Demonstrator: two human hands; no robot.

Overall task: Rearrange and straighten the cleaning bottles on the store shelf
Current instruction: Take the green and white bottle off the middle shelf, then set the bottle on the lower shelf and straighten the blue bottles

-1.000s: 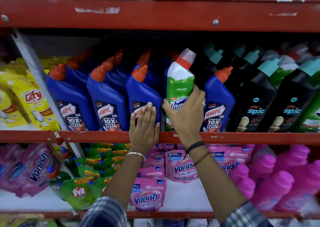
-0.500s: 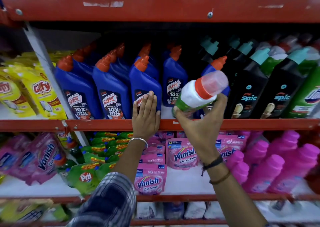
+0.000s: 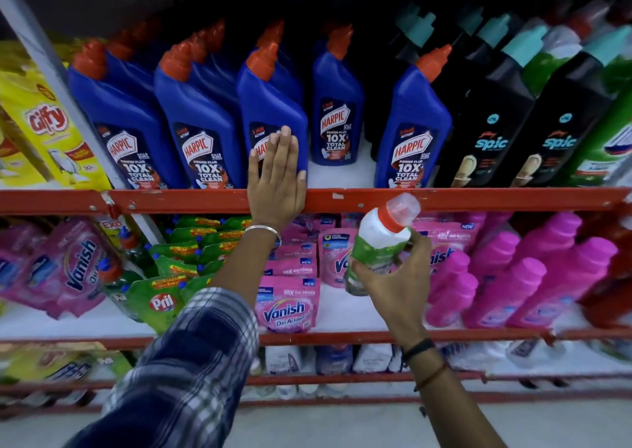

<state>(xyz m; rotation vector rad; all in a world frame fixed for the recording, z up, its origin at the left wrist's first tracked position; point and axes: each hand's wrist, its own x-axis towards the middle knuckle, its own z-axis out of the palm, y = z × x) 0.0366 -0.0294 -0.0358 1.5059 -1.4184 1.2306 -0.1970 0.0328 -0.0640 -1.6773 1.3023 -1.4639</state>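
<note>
The left hand lies flat against the front of a blue Harpic bottle, third in a front row on the red shelf. The right hand grips a green-and-white bottle with an orange collar and clear cap, tilted, held below the shelf edge in front of pink Vanish pouches. A gap shows between the third Harpic and the one by the black Spic bottles.
</note>
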